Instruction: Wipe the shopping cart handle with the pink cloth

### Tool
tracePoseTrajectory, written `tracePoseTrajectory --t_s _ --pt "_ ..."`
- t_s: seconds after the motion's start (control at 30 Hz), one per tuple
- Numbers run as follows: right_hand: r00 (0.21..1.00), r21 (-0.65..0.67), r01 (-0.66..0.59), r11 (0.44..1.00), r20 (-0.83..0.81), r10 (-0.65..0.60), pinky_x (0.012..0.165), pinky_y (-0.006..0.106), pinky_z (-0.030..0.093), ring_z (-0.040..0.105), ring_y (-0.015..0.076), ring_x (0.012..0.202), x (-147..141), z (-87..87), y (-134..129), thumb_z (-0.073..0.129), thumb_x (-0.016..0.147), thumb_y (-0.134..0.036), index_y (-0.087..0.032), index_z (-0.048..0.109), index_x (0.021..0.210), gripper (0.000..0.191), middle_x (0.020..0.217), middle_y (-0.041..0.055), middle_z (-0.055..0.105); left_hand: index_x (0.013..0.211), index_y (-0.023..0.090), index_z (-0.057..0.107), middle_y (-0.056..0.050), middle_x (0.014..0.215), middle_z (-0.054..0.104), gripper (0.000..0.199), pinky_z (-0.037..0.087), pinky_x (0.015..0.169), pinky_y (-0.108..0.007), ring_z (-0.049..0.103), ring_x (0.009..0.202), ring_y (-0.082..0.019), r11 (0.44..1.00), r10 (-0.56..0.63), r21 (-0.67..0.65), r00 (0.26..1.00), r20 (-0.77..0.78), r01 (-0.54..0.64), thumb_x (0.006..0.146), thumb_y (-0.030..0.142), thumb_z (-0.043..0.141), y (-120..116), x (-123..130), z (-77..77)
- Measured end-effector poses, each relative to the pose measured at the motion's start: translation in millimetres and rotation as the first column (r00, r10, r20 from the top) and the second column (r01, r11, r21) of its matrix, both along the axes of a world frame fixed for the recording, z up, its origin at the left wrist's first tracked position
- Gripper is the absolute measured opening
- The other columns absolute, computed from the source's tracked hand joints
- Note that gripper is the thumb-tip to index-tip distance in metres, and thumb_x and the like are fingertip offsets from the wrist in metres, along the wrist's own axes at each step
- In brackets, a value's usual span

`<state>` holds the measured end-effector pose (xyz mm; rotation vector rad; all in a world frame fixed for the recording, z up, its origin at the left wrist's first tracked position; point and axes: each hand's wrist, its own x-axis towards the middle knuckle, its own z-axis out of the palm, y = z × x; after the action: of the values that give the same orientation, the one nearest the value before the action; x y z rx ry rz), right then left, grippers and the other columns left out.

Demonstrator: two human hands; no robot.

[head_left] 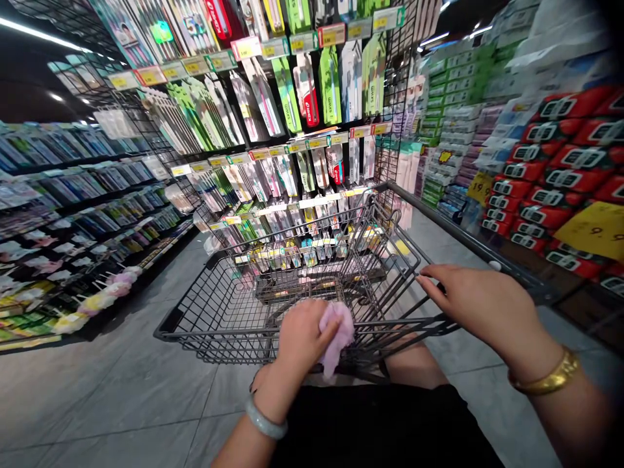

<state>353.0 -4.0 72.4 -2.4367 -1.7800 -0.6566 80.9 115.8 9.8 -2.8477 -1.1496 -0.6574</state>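
A black wire shopping cart (219, 333) stands sideways in a shop aisle, just in front of the person, whose black clothing (390, 426) shows on the near side of the cart. The left hand (301, 333), with a pale bangle (264, 419) at its wrist, is above the cart's near rim; its grip is closed around a bunched, fluffy lilac cloth (337, 333), which hangs down beside the thumb in front of that rim. The right hand (480, 302), wearing a gold bracelet (546, 377), is at the cart's right end, near the long dark handle bar (463, 237). Its grip is narrow, thumb and fingers slightly apart and pointing toward the wire frame; whether it grasps the frame, I cannot tell. Beyond the cart rises a wire display rack (396, 97) hung with rows of packaged toothbrushes (330, 84) above strips of price labels (302, 43). Right of the cart are stacked red packs (550, 175) with a yellow price sign (595, 227); left of it, shelves of goods (82, 185) and pastel fluffy items (104, 296). Grey floor tiles (121, 390) surround the cart.
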Motion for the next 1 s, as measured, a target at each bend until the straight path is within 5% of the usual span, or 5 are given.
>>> tracePoseTrajectory --t_s 0.1,0.27,0.5,0.63,1.0 --pt "0.999 0.018 0.033 0.999 0.006 -0.033 0.05 0.029 0.015 0.059 0.0187 0.055 -2.6 -1.1 1.3 0.033 0.098 -0.049 -0.027 0.072 0.104 0.045 0.083 0.0052 0.074 0.087 0.023 0.066 -0.009 0.094 0.066 0.035 0.045 0.066 -0.039 0.061 0.082 -0.026 0.988 0.145 -0.063 0.989 0.044 -0.142 0.095 0.05 0.045 -11.4 20.2 2.7" --pt "0.999 0.022 0.05 0.999 -0.01 -0.049 0.051 0.03 0.015 0.059 0.0187 0.056 -2.2 -1.9 0.7 0.031 0.099 -0.048 -0.027 0.072 0.104 0.046 0.083 0.0048 0.074 0.14 0.032 0.048 -0.008 0.153 0.041 0.071 0.046 0.086 -0.047 0.054 0.116 -0.032 0.986 -0.163 0.044 0.987 0.019 0.162 0.079 0.066 0.063 -45.1 65.9 0.5" --pt "0.999 0.009 0.033 0.999 -0.021 -0.032 0.051 0.03 0.014 0.06 0.0182 0.058 -1.9 0.9 -2.7 0.032 0.099 -0.049 -0.024 0.071 0.102 0.046 0.086 0.0061 0.074 0.127 0.032 0.06 -0.004 0.116 0.067 0.046 0.047 0.088 -0.038 0.06 0.103 -0.024 0.895 -0.409 -0.198 0.912 -0.003 0.401 0.082 0.032 0.069 -3.0 25.7 9.0" --pt "0.999 -0.002 0.015 1.0 -0.037 -0.015 0.051 0.03 0.013 0.059 0.0166 0.056 -7.8 4.0 -1.5 0.032 0.099 -0.048 -0.022 0.071 0.099 0.047 0.082 0.0063 0.073 0.117 0.025 0.063 -0.004 0.106 0.069 0.033 0.05 0.081 -0.033 0.064 0.093 -0.021 0.896 -0.004 -0.421 0.952 0.306 0.139 0.088 0.039 0.059 16.7 8.1 4.0" --pt "0.999 0.011 0.018 1.0 -0.042 -0.018 0.053 0.029 0.014 0.057 0.0162 0.055 -8.6 2.2 -0.7 0.029 0.1 -0.049 -0.024 0.072 0.104 0.049 0.085 0.0065 0.074 0.114 0.027 0.063 -0.005 0.099 0.066 0.034 0.044 0.078 -0.033 0.06 0.094 -0.023 0.982 -0.137 -0.14 0.99 -0.041 0.131 0.09 0.051 0.057 -15.1 28.6 12.9"
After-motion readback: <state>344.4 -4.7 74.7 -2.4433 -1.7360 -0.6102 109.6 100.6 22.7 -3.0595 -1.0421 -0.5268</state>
